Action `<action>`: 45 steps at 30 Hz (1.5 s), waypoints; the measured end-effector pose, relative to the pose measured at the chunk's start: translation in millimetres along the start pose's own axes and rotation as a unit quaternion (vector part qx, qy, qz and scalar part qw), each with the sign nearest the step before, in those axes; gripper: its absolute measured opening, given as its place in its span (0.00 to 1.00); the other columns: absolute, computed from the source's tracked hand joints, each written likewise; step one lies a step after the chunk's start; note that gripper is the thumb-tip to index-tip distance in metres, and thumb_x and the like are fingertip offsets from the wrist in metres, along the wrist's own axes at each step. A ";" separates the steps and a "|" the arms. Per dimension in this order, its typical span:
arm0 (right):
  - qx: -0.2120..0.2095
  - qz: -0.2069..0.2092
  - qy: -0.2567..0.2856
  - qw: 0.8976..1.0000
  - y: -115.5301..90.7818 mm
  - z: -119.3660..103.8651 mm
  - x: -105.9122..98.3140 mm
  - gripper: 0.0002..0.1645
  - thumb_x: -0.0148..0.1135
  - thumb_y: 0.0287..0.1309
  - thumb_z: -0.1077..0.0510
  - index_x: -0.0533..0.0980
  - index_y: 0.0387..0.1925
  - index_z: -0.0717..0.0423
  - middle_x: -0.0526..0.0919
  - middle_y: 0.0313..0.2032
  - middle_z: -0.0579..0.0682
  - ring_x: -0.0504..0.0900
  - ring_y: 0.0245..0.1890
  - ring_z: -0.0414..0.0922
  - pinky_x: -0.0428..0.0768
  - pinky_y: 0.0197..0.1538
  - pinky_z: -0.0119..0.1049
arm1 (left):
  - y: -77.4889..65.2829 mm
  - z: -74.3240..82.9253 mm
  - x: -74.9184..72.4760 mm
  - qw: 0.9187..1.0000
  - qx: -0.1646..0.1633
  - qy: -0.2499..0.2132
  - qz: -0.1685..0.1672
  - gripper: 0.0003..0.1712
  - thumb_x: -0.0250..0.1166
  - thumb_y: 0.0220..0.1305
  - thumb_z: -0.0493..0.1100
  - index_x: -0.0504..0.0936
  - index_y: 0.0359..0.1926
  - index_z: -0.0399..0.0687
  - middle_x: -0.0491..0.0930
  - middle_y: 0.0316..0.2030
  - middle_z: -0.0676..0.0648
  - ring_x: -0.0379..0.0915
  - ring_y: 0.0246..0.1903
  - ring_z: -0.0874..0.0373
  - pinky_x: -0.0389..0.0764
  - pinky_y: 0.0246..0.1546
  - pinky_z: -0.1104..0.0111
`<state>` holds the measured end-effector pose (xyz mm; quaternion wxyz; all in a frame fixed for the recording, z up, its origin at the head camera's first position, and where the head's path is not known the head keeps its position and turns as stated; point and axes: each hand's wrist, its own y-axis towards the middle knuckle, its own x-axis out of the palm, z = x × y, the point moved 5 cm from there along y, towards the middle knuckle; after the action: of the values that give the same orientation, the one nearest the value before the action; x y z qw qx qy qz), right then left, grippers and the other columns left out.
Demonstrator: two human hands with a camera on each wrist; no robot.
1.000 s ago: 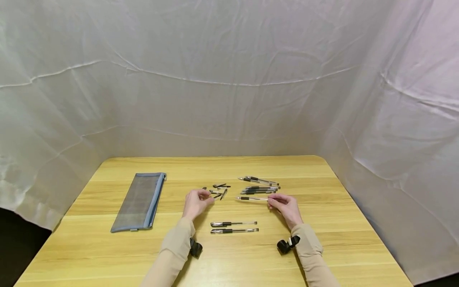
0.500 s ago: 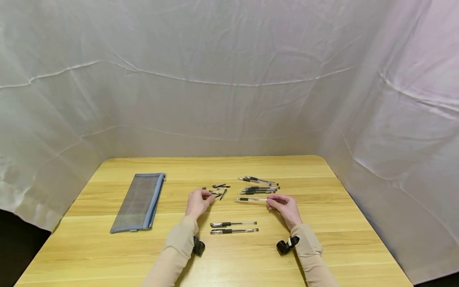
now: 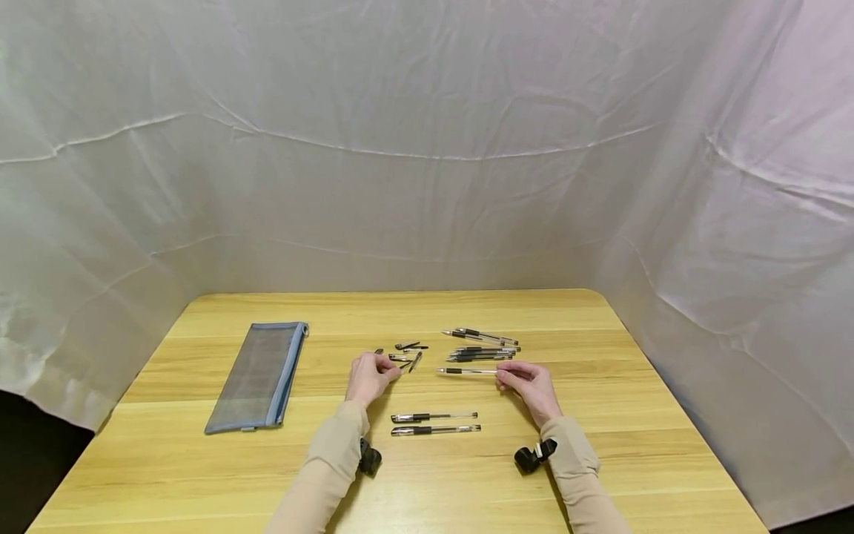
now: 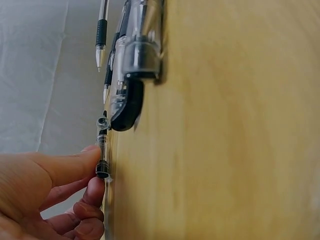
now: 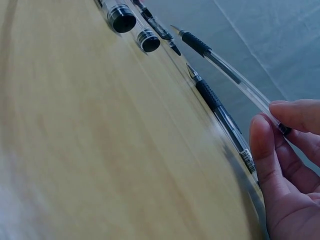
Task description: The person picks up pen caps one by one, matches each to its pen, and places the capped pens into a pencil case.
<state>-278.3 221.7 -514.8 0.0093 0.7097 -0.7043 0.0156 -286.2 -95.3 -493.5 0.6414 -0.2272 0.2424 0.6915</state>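
Observation:
In the head view my right hand (image 3: 528, 387) pinches the rear end of an uncapped clear gel pen (image 3: 467, 370), its tip pointing left. The right wrist view shows this pen (image 5: 240, 82) raised off the table, thumb and finger at its black end plug. My left hand (image 3: 368, 377) is at a small group of loose pen caps (image 3: 399, 357). In the left wrist view its thumb and finger close on one clear and black pen cap (image 4: 102, 162); part of the grip is hidden. Other caps lie just beyond its fingertips.
Two capped pens (image 3: 435, 429) lie side by side nearer the front. Several uncapped pens (image 3: 482, 353) lie behind the right hand's pen. A blue mesh zip pouch (image 3: 255, 377) rests at the left of the wooden table (image 3: 534, 497). Pale curtains (image 3: 414, 215) surround the table.
My left hand has shifted slightly right, its fingertips nearer the caps. The right hand and its pen have stayed nearly in place.

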 end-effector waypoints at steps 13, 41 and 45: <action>0.006 -0.002 0.007 1.000 -0.6 -1.2 1.0 0.24 0.67 0.57 0.72 0.73 0.52 0.84 0.90 0.32 0.52 0.87 0.29 0.41 0.87 0.37 0.30 | -4.6 3.3 -0.8 1.000 -0.003 -0.007 -0.016 0.03 0.74 0.56 0.36 0.87 0.30 0.41 0.84 0.29 0.46 0.74 0.31 0.58 0.76 0.40 0.65; -0.006 -0.017 0.020 1.000 -2.8 -7.3 6.0 0.26 0.69 0.58 0.68 0.73 0.53 0.84 0.90 0.32 0.45 0.88 0.31 0.41 0.88 0.40 0.32 | -23.8 -7.4 -8.2 0.979 -0.050 -0.194 -0.033 0.09 0.75 0.55 0.35 0.87 0.37 0.39 0.88 0.36 0.42 0.82 0.32 0.59 0.84 0.37 0.68; -0.021 -0.024 0.018 0.999 -2.6 -7.0 6.7 0.26 0.69 0.58 0.68 0.73 0.52 0.85 0.90 0.32 0.46 0.88 0.31 0.41 0.88 0.39 0.31 | -24.1 -8.3 -8.1 0.973 -0.043 -0.223 -0.035 0.11 0.77 0.51 0.33 0.87 0.38 0.38 0.88 0.39 0.41 0.84 0.33 0.58 0.85 0.43 0.65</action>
<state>-275.7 215.3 -507.6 0.0371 0.7257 -0.6869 0.0132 -261.6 -105.4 -495.9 0.6927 -0.1029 0.0546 0.7118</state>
